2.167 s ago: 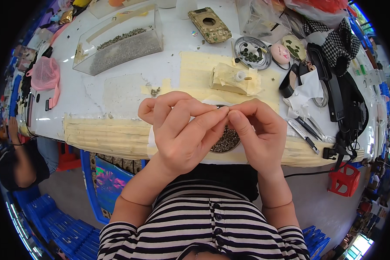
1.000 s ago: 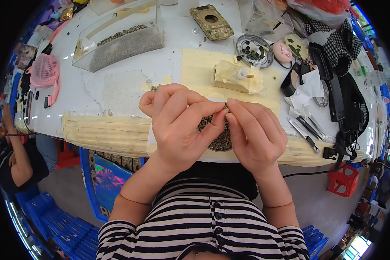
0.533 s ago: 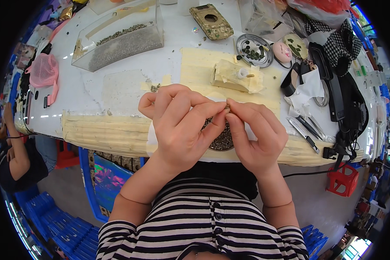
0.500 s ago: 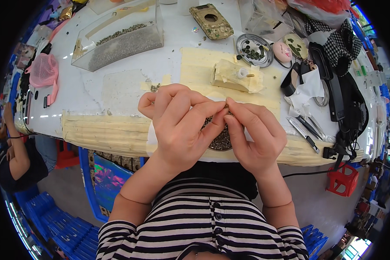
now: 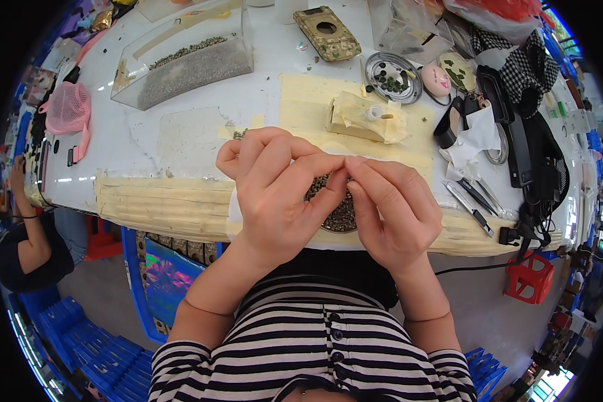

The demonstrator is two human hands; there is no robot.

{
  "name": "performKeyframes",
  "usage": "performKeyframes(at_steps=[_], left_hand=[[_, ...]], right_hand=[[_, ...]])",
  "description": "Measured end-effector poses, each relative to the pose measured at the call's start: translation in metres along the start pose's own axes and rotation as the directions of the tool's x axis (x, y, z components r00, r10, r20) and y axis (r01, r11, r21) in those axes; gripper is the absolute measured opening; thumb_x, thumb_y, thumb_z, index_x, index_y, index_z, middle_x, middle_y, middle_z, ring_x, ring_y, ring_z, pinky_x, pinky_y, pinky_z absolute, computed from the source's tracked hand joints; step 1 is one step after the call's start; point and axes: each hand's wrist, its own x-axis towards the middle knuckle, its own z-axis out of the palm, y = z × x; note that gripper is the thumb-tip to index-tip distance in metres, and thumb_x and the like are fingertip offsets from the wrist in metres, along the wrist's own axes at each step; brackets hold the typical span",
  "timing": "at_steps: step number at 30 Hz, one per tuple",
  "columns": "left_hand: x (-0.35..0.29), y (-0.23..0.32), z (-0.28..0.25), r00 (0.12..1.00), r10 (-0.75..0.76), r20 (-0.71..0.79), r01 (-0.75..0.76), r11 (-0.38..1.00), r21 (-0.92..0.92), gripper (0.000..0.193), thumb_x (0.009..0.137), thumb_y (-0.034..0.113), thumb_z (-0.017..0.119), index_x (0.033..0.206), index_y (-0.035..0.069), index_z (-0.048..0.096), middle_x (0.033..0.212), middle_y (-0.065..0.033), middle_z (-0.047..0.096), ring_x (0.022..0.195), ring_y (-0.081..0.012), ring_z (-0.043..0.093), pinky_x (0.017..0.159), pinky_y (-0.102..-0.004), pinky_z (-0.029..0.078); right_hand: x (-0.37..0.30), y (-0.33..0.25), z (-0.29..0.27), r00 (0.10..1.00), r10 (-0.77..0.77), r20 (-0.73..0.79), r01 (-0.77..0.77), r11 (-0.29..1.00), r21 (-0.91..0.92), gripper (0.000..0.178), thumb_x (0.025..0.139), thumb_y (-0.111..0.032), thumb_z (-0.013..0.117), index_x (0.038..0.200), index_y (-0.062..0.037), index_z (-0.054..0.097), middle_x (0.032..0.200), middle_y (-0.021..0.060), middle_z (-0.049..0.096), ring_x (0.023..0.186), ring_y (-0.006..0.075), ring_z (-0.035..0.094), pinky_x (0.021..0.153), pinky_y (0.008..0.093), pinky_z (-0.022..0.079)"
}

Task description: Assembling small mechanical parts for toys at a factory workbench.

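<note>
My left hand [image 5: 275, 191] and my right hand [image 5: 392, 208] are raised together over the near edge of the white table [image 5: 147, 144]. Their thumbs and forefingers meet at one spot and pinch something too small to make out. Beneath the hands lies a round dish [image 5: 335, 211] of small dark pieces, mostly hidden by my fingers. A taped yellowish block [image 5: 362, 117] with a small white cap sits just beyond my hands.
A clear box [image 5: 187, 60] of grey grains stands far left, a camouflage-patterned case [image 5: 327, 33] at the back. A metal dish [image 5: 390, 70] with dark bits, tweezers [image 5: 472, 204], black cables [image 5: 529, 167] and a pink mesh bag [image 5: 67, 110] are around. Another person [image 5: 23, 234] sits left.
My hands stay pinched together at the same spot, with only slight finger shifts; the right fingertips have closed up against the left thumb.
</note>
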Motion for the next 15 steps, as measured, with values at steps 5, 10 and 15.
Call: performKeyframes(at_steps=[5,10,15], left_hand=[[0.0007,0.0011,-0.0017,1.000,0.004,0.013,-0.004,1.000,0.003,0.024,0.064,0.013,0.083,0.086,0.013,0.074,0.084,0.0031,0.063,0.087,-0.0192,0.055,0.082,-0.0380,0.028],[0.0036,0.0035,-0.0059,0.998,-0.021,0.057,0.020,1.000,0.007,0.026,0.062,0.012,0.084,0.086,0.012,0.075,0.083,0.0015,0.064,0.086,-0.0194,0.056,0.082,-0.0350,0.033],[0.0009,0.0012,-0.0016,1.000,-0.013,0.015,0.013,0.999,-0.034,0.022,0.066,0.013,0.084,0.086,0.014,0.075,0.083,0.0040,0.063,0.087,-0.0189,0.054,0.081,-0.0386,0.026]], right_hand=[[-0.0002,-0.0013,-0.0017,1.000,0.012,0.003,-0.012,1.000,-0.027,0.031,0.073,-0.002,0.081,0.104,-0.0009,0.075,0.090,0.0121,0.068,0.075,0.0255,0.068,0.063,0.0316,0.056],[-0.0007,-0.0008,0.0008,0.997,-0.073,-0.002,0.072,0.997,-0.040,0.030,0.073,-0.003,0.082,0.102,-0.0025,0.075,0.091,0.0122,0.067,0.074,0.0264,0.068,0.062,0.0325,0.057],[-0.0025,-0.0013,0.0025,0.999,0.021,-0.037,-0.022,1.000,-0.007,0.025,0.077,-0.002,0.080,0.102,-0.0020,0.075,0.088,0.0124,0.069,0.072,0.0244,0.068,0.062,0.0305,0.056]])
